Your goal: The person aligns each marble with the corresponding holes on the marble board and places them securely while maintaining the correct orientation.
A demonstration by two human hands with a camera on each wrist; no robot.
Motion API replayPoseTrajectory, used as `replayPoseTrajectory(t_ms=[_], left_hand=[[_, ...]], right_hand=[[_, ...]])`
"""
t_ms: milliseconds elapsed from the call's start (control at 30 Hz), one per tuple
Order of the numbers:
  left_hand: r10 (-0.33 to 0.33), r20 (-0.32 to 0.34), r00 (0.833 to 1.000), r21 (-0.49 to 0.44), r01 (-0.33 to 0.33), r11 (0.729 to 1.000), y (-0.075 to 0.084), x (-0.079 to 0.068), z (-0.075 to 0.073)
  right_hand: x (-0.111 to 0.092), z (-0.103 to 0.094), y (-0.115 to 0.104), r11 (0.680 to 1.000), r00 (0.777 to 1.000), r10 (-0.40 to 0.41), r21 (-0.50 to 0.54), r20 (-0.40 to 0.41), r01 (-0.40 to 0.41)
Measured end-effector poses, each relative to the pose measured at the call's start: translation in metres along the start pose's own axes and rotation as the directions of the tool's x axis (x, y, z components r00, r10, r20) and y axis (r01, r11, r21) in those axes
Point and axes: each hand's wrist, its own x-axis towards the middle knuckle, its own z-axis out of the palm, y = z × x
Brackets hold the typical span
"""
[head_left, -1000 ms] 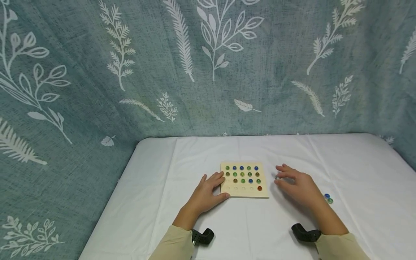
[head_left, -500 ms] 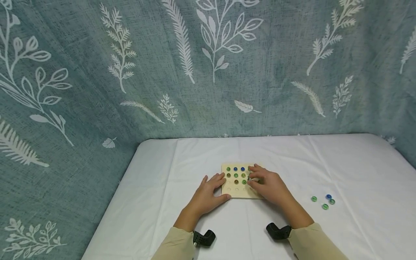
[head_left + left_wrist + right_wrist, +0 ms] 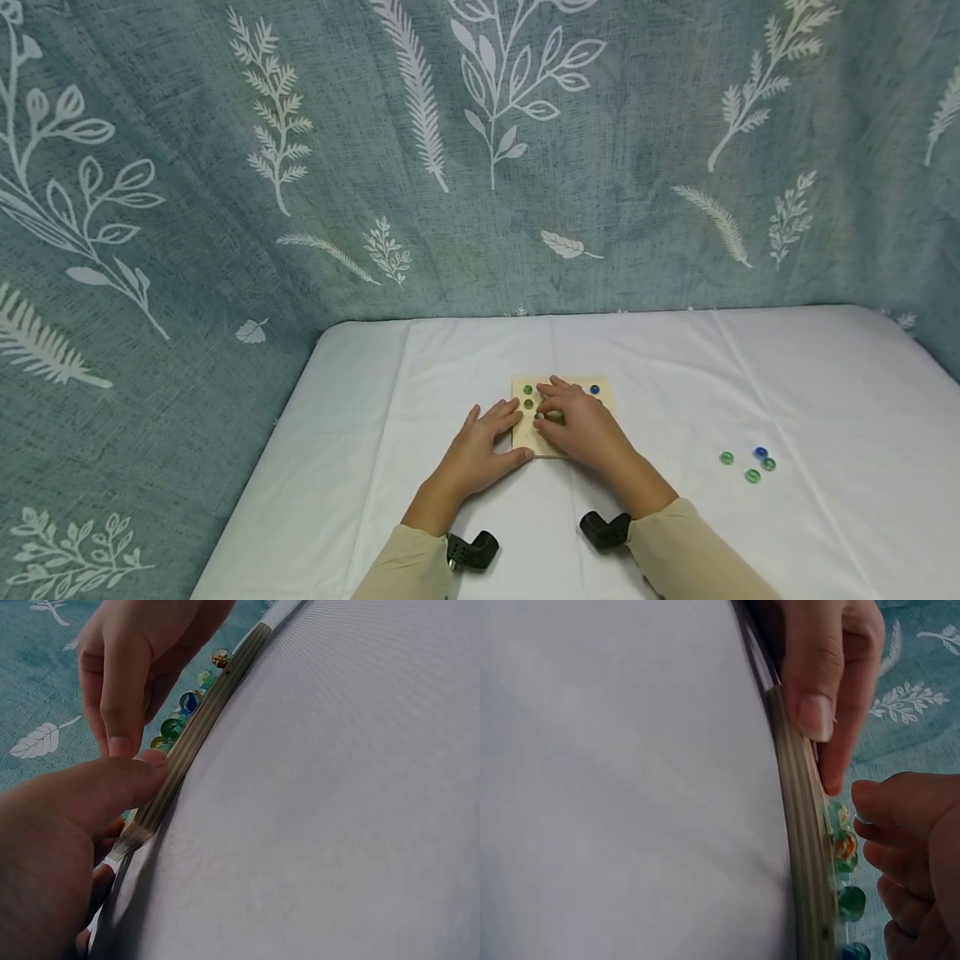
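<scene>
A square wooden board [image 3: 527, 446] with rows of round hollows lies on the cloth, several glass marbles [image 3: 528, 390] seated in it. My left hand [image 3: 480, 450] holds the board's near left corner, thumb along the front edge and fingers at the left side. Over the board, my right hand [image 3: 581, 425] pinches a clear glass marble [image 3: 539, 416] between thumb and fingertips, close above the left part of the third row. In the right wrist view, the right hand [image 3: 915, 825] shows only a sliver of that marble. The right hand covers much of the board.
Several loose marbles, green ones [image 3: 752, 476] and a blue one [image 3: 761, 452], lie on the white cloth [image 3: 675, 358] to the right. A leaf-patterned curtain [image 3: 450, 233] hangs behind and to the left of the table. Each wrist wears a black camera mount [image 3: 472, 550].
My right hand has moved left from beside the board to over its left part, carrying the marble. The loose marbles on the right are now uncovered. The left hand has stayed put.
</scene>
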Motion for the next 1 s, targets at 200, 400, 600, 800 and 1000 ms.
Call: replayPoseTrajectory(t_ms=[200,400,600,800,1000], left_hand=[[0.01,-0.001,1.0,0.006,-0.01,1.0,-0.001,0.0,0.0],[0.004,0.002,1.0,0.01,-0.004,1.0,0.0,0.001,0.001],[0.007,-0.001,1.0,0.011,-0.007,1.0,0.0,0.001,0.0],[0.009,-0.001,1.0,0.012,-0.009,1.0,0.0,0.001,0.0],[0.01,0.0,1.0,0.001,-0.01,1.0,0.001,0.001,-0.001]], right_hand=[[0.004,0.006,-0.005,0.998,1.0,0.002,-0.055,0.018,-0.001],[0.008,0.01,-0.007,0.996,1.0,0.002,-0.085,0.018,-0.001],[0.011,0.011,-0.01,0.995,0.999,0.017,-0.097,0.029,-0.014],[0.011,0.01,-0.011,0.994,0.999,0.032,-0.105,0.039,-0.027],[0.011,0.01,-0.011,0.995,0.999,0.027,-0.099,0.039,-0.023]])
